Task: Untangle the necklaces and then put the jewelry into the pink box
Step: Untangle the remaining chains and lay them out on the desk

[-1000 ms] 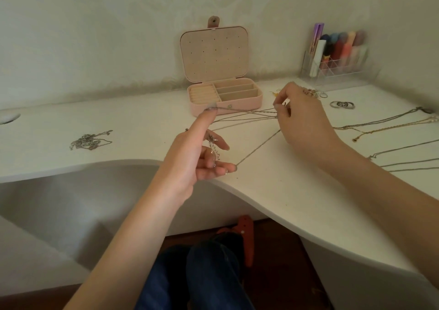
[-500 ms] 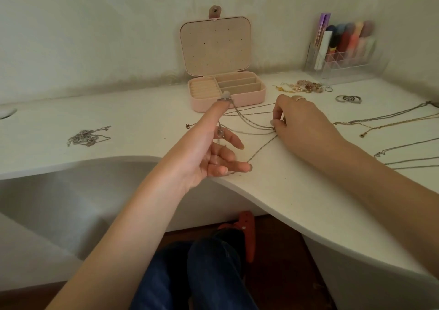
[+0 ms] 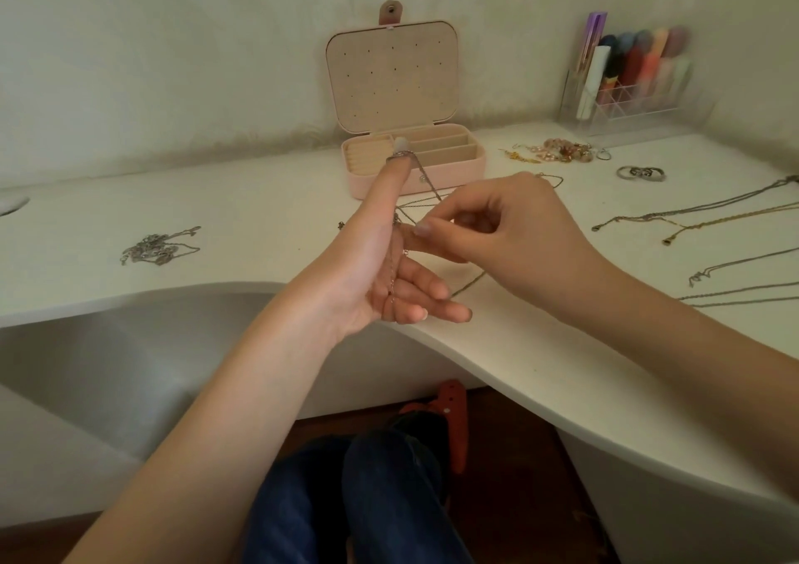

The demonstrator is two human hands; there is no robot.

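Observation:
My left hand (image 3: 380, 269) is raised in front of the open pink box (image 3: 454, 168), thumb pointing up and fingers stretched out. A thin silver necklace chain (image 3: 421, 172) loops over the thumb tip; part of it hangs down across the palm. My right hand (image 3: 519, 235) pinches that chain between thumb and forefinger, right beside the left index finger. Another strand (image 3: 469, 284) trails down onto the white table (image 3: 540, 347). The box's compartments look bare.
A tangled silver pile (image 3: 160, 246) lies at the left. Several straightened necklaces (image 3: 691, 217) stretch across the right side. Rings (image 3: 642, 173), beaded jewelry (image 3: 562, 150) and a clear organizer with cosmetics (image 3: 627, 83) stand at the back right. The table edge curves inward toward my knees.
My right hand has moved left from the table up to the left index finger, drawing the chain in. My left thumb stays raised with the loop; its fingers have straightened.

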